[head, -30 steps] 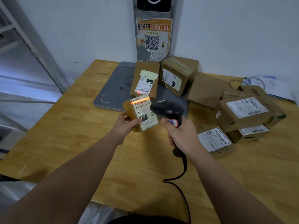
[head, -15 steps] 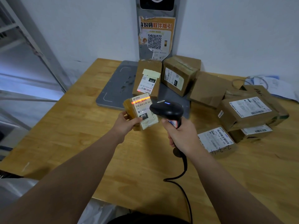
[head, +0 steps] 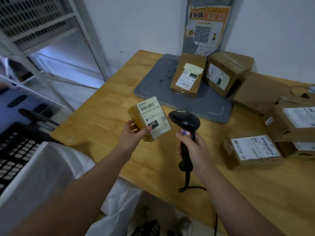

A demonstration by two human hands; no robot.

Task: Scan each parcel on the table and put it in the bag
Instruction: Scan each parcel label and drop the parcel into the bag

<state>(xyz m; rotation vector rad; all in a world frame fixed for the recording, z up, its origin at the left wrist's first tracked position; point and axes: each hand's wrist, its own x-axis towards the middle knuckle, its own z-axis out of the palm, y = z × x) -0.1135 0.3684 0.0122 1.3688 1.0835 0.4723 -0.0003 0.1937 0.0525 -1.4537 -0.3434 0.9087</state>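
My left hand (head: 132, 135) grips a small tape-wrapped parcel (head: 150, 119) with a white label marked 010, held above the wooden table (head: 105, 120) near its left edge. My right hand (head: 192, 149) grips the handle of a black corded barcode scanner (head: 185, 120), its head just right of the parcel. No red scan line shows on the label. A white plastic bag (head: 56, 169) lies open below the table's left front corner. Several more cardboard parcels sit on the table, including one (head: 187, 75) upright on the grey pad and one (head: 252, 151) lying flat at the right.
A grey scale pad (head: 153, 86) lies at the table's back. A black perforated crate (head: 13, 150) stands at the far left beside the bag. White metal shelving (head: 42, 40) fills the upper left. A poster with a QR code (head: 204, 29) hangs on the wall.
The view has swung left and down, bringing the bag and crate into sight. The red scan line on the label has gone. The parcel has moved left, away from the scanner.
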